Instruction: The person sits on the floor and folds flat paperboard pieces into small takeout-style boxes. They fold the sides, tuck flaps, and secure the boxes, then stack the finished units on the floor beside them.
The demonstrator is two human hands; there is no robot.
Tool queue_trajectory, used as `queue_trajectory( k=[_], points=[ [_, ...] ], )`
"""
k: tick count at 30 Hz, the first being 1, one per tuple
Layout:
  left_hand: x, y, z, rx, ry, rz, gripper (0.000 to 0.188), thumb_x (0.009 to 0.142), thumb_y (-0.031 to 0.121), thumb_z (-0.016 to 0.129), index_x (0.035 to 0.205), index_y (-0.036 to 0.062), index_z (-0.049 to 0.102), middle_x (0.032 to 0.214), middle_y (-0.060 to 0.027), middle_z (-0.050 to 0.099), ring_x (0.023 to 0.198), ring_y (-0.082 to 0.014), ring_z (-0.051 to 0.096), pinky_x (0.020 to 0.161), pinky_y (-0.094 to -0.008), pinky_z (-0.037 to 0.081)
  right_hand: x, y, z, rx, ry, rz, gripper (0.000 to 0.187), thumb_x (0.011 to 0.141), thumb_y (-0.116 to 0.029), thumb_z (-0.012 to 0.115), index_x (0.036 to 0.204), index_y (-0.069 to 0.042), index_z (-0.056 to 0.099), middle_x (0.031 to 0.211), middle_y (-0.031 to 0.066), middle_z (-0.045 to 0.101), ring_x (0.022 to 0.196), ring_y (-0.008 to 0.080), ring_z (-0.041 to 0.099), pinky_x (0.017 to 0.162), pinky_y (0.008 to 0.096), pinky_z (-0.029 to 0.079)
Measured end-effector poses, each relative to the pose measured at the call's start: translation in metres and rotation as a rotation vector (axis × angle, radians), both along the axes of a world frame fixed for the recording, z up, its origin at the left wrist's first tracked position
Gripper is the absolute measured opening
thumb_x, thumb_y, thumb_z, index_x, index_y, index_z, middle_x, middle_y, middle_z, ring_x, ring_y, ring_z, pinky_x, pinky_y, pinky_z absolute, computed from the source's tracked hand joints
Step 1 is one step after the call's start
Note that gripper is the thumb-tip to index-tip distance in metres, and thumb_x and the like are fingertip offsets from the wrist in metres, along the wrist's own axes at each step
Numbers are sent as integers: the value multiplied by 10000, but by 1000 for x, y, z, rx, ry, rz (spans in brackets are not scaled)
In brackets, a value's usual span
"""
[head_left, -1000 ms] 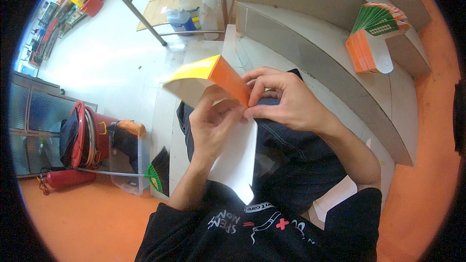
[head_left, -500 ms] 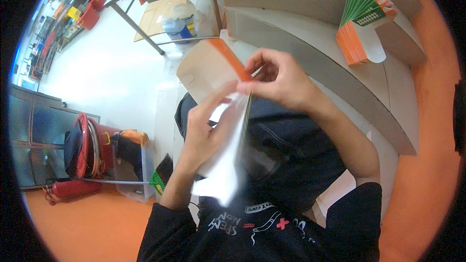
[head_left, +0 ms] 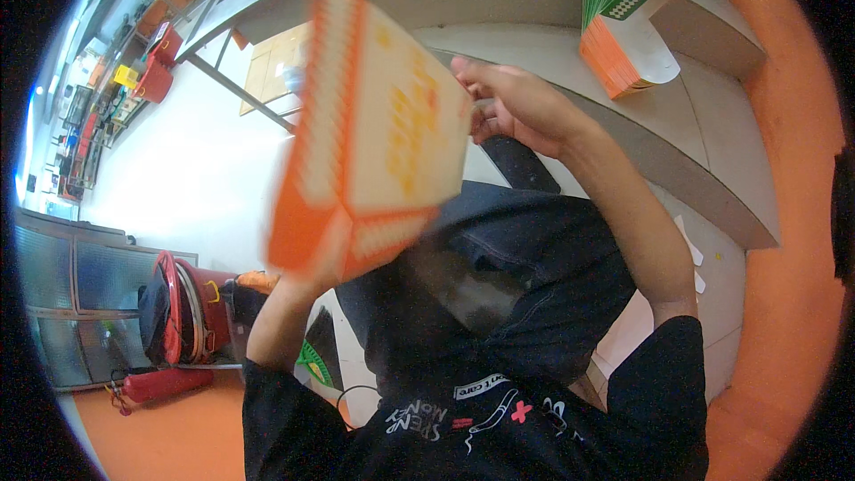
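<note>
A cardboard food box (head_left: 405, 120), white with orange and green parts and yellow print, is raised at the left of centre, tilted and blurred by motion. My left hand (head_left: 322, 269) holds it from below and behind; the box hides most of its fingers. By the box's right edge is my right hand (head_left: 521, 107), fingers loosely bent and apart, with nothing seen in them. Whether its fingertips still touch the edge I cannot tell. A nested stack of similar boxes (head_left: 614, 53) rests on the tiled step at the upper right.
Tiled steps (head_left: 712, 134) rise on the right beside an orange floor (head_left: 793, 240). A metal table (head_left: 240, 13) stands at the far left. At the left are a red bucket (head_left: 200, 312), a fire extinguisher (head_left: 165, 385) and a green-edged brush (head_left: 316, 361). My knees are below the box.
The partly folded card now shows as a shaped box with its printed outside facing me. My left hand has swung it up and left; my right hand has come off its former grip.
</note>
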State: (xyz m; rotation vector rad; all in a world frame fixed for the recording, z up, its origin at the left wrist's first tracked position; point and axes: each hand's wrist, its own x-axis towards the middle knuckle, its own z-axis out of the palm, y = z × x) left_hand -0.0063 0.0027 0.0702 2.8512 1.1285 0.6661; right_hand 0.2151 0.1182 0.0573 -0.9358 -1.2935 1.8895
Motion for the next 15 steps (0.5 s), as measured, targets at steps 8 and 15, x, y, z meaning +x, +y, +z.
queue_trajectory(
  k=[8, 15],
  points=[
    [20, 56, 1, -624, -1168, 281, 224, 916, 121, 601, 1004, -85, 600, 839, -110, 663, 690, -147, 656, 590, -265, 562, -20, -34, 11, 1010, -424, -263, 441, 779, -316, 743, 989, 6, 526, 970, 172, 579, 814, 302, 631, 718, 404, 524],
    [31, 72, -4, -595, -1272, 293, 219, 911, 128, 607, 1001, -71, 619, 840, -122, 662, 696, -162, 654, 613, -281, 573, -24, -44, 6, 1341, -671, -404, 402, 761, -204, 710, 1037, -7, 493, 1087, 201, 553, 889, 372, 620, 741, 452, 517]
  ],
)
